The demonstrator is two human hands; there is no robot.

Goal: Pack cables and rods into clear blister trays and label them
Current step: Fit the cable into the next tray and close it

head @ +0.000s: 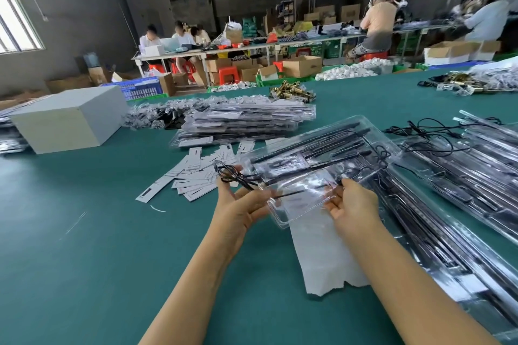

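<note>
A clear blister tray with black rods in its slots is lifted off the green table, tilted away from me. My right hand grips its near right edge. My left hand is at the tray's near left corner and pinches a small coiled black cable with a thin black rod end sticking toward the tray. White paper labels lie scattered just beyond my left hand. A white paper sheet lies under the tray.
Packed trays are stacked ahead; more trays with rods lie to the right with loose black cables. A white box stands at left. Brass parts sit farther back. Other people work at distant tables.
</note>
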